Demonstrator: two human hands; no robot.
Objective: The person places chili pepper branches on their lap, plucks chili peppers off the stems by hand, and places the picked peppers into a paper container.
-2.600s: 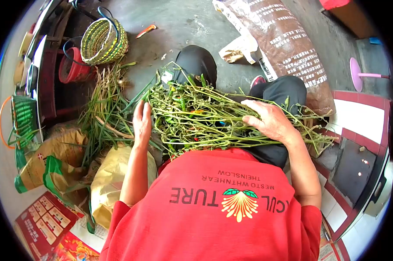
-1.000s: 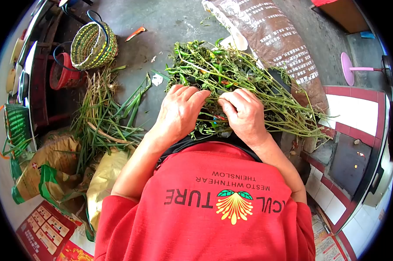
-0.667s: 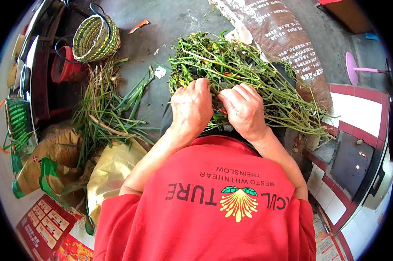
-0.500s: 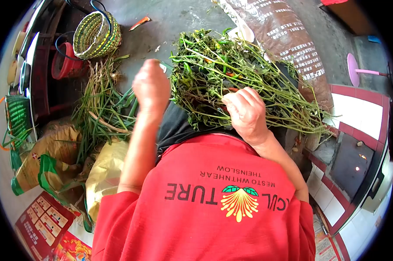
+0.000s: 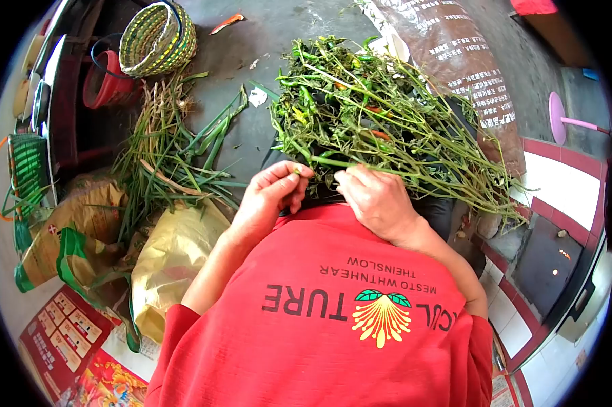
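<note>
A heap of uprooted chili plants (image 5: 414, 146) lies across my lap, with wilted leaves and green and red peppers among the stems. My left hand (image 5: 273, 191) is closed in a pinch at the near left edge of the heap, and a small yellow-green piece (image 5: 297, 172) shows at its fingertips. Just to the right, my right hand (image 5: 379, 201) has its fingers curled closed against the near side of the plants. A green stem (image 5: 331, 162) runs up to those fingers, which partly hide it.
Green onions (image 5: 160, 146) are spread on the floor at left, by a woven basket (image 5: 158, 41) and a red bucket (image 5: 106, 85). Yellow sacks (image 5: 177, 251) stand at lower left. A brown printed bag (image 5: 448, 47) lies behind the plants. A tiled ledge (image 5: 563, 176) borders the right.
My left hand has come down from its raised place over the floor to the plants' near edge. The right hand has shifted slightly down and left, staying closed.
</note>
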